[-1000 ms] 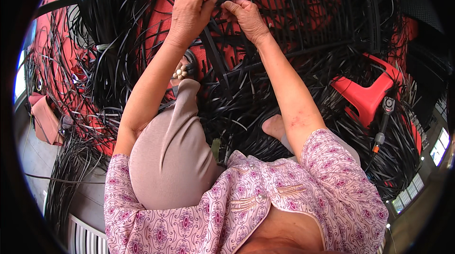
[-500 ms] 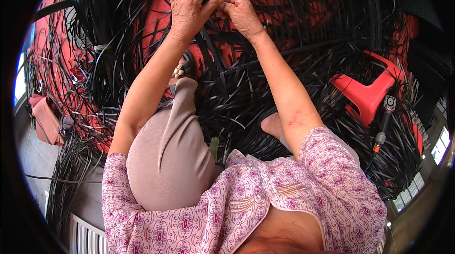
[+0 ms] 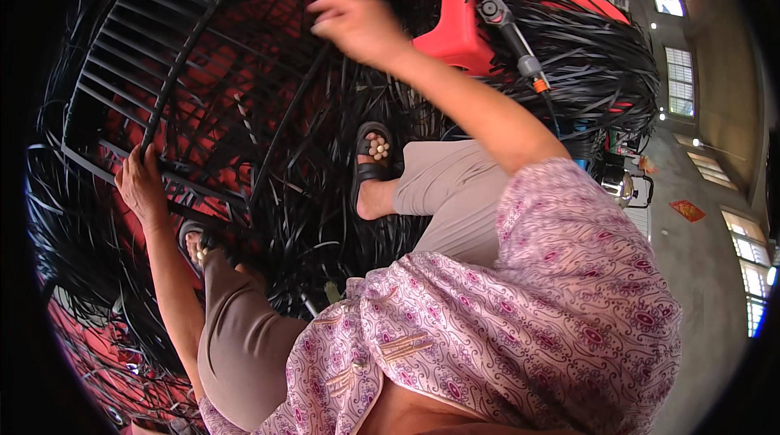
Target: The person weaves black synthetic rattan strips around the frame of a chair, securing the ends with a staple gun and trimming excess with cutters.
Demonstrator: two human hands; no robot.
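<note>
A black slatted frame (image 3: 175, 69) with slim parallel bars lies tilted over the heap in front of me. My left hand (image 3: 143, 185) is closed on its near left corner, fingers wrapped at the end of a long rail. My right hand (image 3: 357, 26) is in the air over the frame's right part, near the red stool, its fingers smeared by motion. No object shows in it. Loose black strips (image 3: 305, 187) lie thick around my sandalled feet and under the frame.
On the right, a red plastic stool (image 3: 457, 29) stands among black strips. A long grey-and-black hand tool (image 3: 513, 38) with a round head and orange collar rests beside it. A bundle of black strips (image 3: 73, 232) lies at left, over red material (image 3: 97, 346).
My view has swung right. Both hands were together on the frame's rail; my right hand has let go and moved right, while my left stays on the frame.
</note>
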